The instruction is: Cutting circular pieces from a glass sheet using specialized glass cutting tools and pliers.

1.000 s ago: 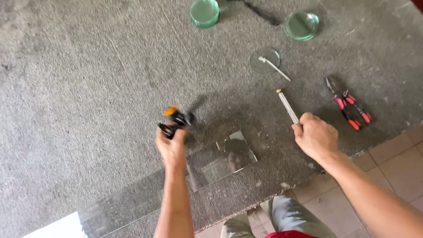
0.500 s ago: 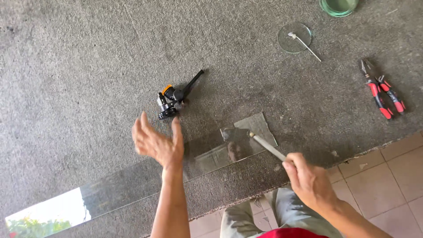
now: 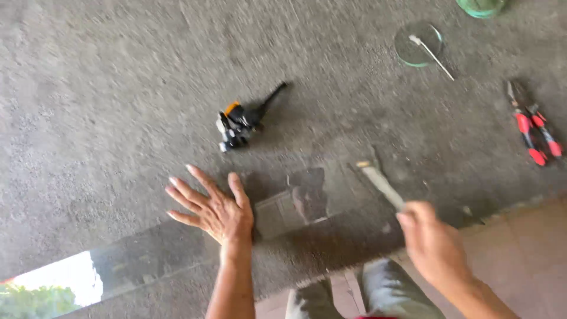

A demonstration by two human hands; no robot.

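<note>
Head view is blurred. The left hand (image 3: 214, 211) lies flat, fingers spread and released, on one long glass strip (image 3: 177, 251) on the grey carpeted surface (image 3: 118, 88). One black-and-orange tool (image 3: 239, 125) sits beyond. The right hand (image 3: 434, 242) clenches a slim metal-tipped tool (image 3: 381, 184). One round glass disc (image 3: 418, 44) and one red-handled pliers (image 3: 531, 127) lie right.

A grey carpet (image 3: 118, 88) carries a glass strip (image 3: 153, 257), black tool (image 3: 239, 124), red pliers (image 3: 531, 127) and glass disc (image 3: 416, 44).
</note>
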